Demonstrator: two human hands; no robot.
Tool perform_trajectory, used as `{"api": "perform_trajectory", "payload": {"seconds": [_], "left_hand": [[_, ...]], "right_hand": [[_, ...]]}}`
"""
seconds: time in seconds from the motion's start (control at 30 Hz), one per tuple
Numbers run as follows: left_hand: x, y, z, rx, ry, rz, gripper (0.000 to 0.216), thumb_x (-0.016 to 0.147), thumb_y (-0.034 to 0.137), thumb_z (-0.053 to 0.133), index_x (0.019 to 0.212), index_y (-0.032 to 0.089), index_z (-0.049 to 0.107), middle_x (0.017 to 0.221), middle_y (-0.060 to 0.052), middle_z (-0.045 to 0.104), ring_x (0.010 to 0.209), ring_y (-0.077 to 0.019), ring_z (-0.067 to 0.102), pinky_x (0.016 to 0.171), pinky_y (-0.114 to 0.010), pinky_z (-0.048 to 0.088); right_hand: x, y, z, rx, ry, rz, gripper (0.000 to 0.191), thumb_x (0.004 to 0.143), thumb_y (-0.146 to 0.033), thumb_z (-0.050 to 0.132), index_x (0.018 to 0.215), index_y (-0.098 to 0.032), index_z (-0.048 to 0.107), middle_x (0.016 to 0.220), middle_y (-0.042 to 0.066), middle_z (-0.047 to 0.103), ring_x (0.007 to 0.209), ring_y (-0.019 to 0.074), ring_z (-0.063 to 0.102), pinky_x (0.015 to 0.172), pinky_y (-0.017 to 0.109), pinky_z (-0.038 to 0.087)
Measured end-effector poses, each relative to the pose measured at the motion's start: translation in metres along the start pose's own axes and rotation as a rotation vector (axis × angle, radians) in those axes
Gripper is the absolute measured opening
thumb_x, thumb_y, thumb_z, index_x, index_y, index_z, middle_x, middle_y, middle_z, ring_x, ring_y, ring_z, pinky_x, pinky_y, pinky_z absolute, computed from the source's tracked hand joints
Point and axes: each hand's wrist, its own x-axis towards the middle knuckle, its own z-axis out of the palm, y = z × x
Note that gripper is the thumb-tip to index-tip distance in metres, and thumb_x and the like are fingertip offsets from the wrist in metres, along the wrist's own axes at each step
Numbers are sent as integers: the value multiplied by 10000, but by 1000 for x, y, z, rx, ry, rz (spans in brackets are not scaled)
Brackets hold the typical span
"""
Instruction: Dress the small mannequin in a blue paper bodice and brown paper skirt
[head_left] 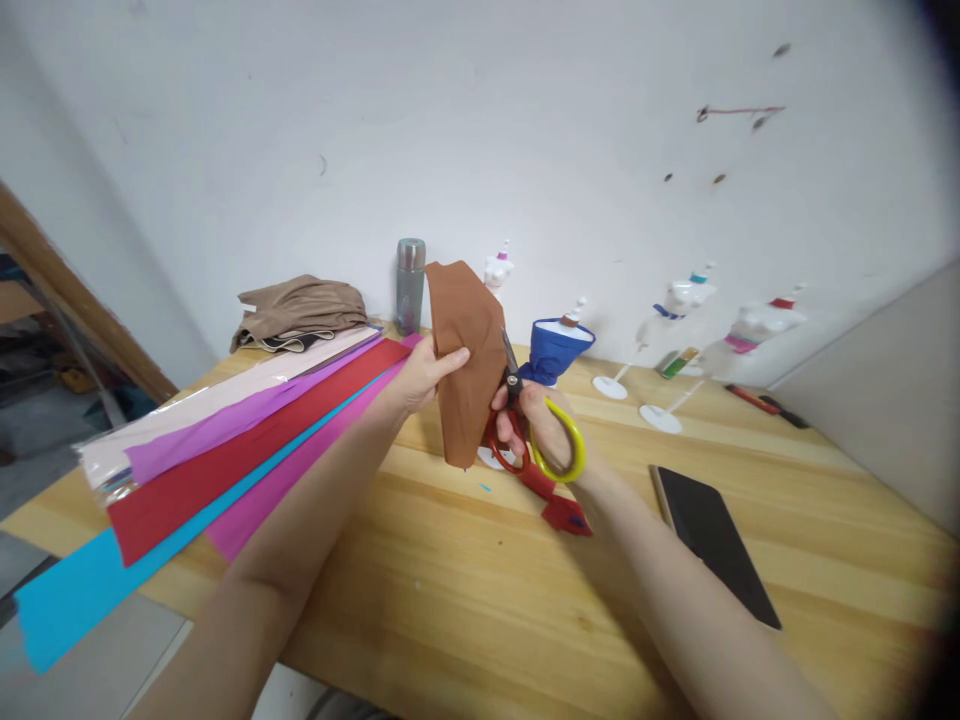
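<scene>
From the head camera, your left hand (420, 378) pinches a folded piece of brown fabric (465, 360) by its left edge, thumb across the front, holding it upright above the light wooden tabletop (480, 560) so the cloth hangs free and the right edge stays open to the blades. Your right hand (536, 425) is closed through the loops of a pair of scissors with one red and one yellow-green handle (536, 450); the dark blades point up and slightly left, meeting the fabric's right edge. Whether the blades are parted or closed on the cloth cannot be told, as the fabric hides most of them.

To the left, long sheets of pink, purple, red and turquoise paper (225, 440) lie fanned out, overhanging the near-left table edge, out of the way of your hands. A heap of tan cloth (300, 310) sits at the far left, with a grey-green metal flask (410, 285) beside it against the wall. Just behind the scissors stands a small white mannequin draped in blue fabric (555, 350); further white mannequins on stands (675, 310) are at the far right. A flat black tablet (716, 540) lies near right, and a small red scrap (566, 515) rests below your right wrist.
</scene>
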Motion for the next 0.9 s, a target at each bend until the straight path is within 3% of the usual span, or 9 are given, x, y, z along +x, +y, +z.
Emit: {"api": "perform_trajectory", "payload": {"seconds": [0.2, 0.33, 0.57, 0.9], "left_hand": [[1, -2, -2, -13, 11, 4, 593, 668, 419, 898, 1131, 154, 641, 1147, -136, 734, 1127, -322, 664, 1063, -509, 450], [2, -4, -3, -26, 35, 7, 607, 662, 408, 902, 1145, 160, 631, 1160, -130, 732, 1126, -302, 665, 1064, -491, 459], [2, -5, -4, 10, 41, 10, 635, 662, 428, 892, 1166, 153, 620, 1239, -151, 711, 1234, -344, 619, 1089, -510, 435], [2, -3, -3, -25, 49, -4, 606, 648, 405, 904, 1132, 154, 641, 1185, -135, 733, 1149, -308, 663, 1054, -473, 468]], "right_hand": [[-4, -3, -4, 4, -42, -37, 582, 840, -776, 568, 894, -198, 611, 620, -18, 632, 425, 91, 521, 432, 219, 451], [-1, 2, -10, -14, -86, -57, 577, 869, -766, 538, 905, -194, 604, 616, -23, 619, 415, 88, 508, 409, 214, 428], [1, 2, -5, -39, -6, -32, 611, 800, -813, 572, 830, -203, 577, 485, -63, 533, 304, 72, 388, 304, 206, 347], [-1, -4, 2, -68, 52, 0, 579, 775, -783, 595, 794, -205, 568, 450, -67, 516, 279, 68, 369, 269, 191, 328]]}}
